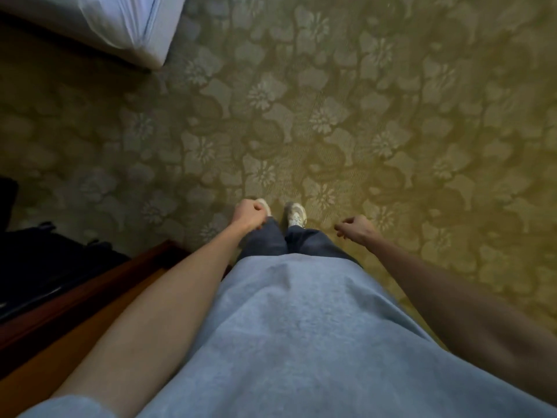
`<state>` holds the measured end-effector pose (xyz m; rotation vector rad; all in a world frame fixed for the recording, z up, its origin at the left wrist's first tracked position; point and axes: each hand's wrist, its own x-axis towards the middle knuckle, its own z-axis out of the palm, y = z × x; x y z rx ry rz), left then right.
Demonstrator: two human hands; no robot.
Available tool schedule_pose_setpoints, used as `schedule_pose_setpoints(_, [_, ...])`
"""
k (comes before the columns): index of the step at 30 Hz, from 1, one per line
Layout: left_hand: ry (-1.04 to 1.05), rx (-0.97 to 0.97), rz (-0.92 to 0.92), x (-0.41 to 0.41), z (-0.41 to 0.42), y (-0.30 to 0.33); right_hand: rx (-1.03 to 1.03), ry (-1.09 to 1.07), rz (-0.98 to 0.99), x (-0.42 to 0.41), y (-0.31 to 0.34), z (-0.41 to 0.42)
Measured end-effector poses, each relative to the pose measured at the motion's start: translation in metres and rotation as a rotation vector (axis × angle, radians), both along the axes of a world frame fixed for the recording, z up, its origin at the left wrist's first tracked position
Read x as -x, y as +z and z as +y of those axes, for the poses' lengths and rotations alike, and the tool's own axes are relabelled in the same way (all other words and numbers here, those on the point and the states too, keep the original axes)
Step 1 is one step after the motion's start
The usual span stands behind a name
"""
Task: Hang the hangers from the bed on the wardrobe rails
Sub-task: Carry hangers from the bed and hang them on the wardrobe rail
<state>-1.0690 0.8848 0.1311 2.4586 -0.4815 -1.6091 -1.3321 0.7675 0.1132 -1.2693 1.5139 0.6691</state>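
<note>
I look straight down at the floor. My left hand (248, 214) hangs beside my left leg with fingers loosely curled and holds nothing. My right hand (357, 229) hangs at my right side, fingers loosely curled too, with nothing in it. A corner of the bed (129, 22) with white sheets shows at the top left. No hangers and no wardrobe rail are in view.
Patterned green-yellow carpet (361, 116) covers the floor ahead and to the right. A reddish wooden furniture edge (75, 300) runs along my left side, with a dark object (36, 260) beyond it. My white shoes (297, 214) stand on the carpet.
</note>
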Motion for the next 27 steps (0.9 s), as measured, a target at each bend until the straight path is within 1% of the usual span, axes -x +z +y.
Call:
schedule_pose_setpoints(5, [0.084,-0.109,-0.075,-0.045,0.0,-0.013,0.078,0.012,-0.182,-0.086,0.009,-0.088])
schedule_pose_setpoints(8, [0.116,-0.183,-0.07,-0.072,-0.005,-0.025,0.121,0.043,-0.274,-0.151,0.015,-0.147])
schedule_pose_setpoints(11, [0.149,-0.223,-0.037,-0.101,-0.031,-0.036,0.142,0.076,-0.317,-0.21,0.018,-0.207])
schedule_pose_setpoints(13, [0.189,-0.235,-0.009,-0.123,-0.063,-0.04,0.153,0.116,-0.314,-0.241,0.019,-0.249])
schedule_pose_setpoints(16, [0.216,-0.217,0.005,-0.159,-0.132,-0.043,0.154,0.15,-0.236,-0.261,0.022,-0.304])
schedule_pose_setpoints(18, [0.228,-0.167,0.009,-0.185,-0.195,-0.041,0.149,0.137,-0.172,-0.264,0.024,-0.342])
schedule_pose_setpoints(21, [0.237,-0.061,0.036,-0.218,-0.297,-0.033,0.148,0.075,-0.076,-0.255,0.031,-0.393])
schedule_pose_setpoints(27, [0.138,0.132,0.101,-0.276,-0.513,-0.004,0.13,-0.067,0.112,-0.227,0.026,-0.496])
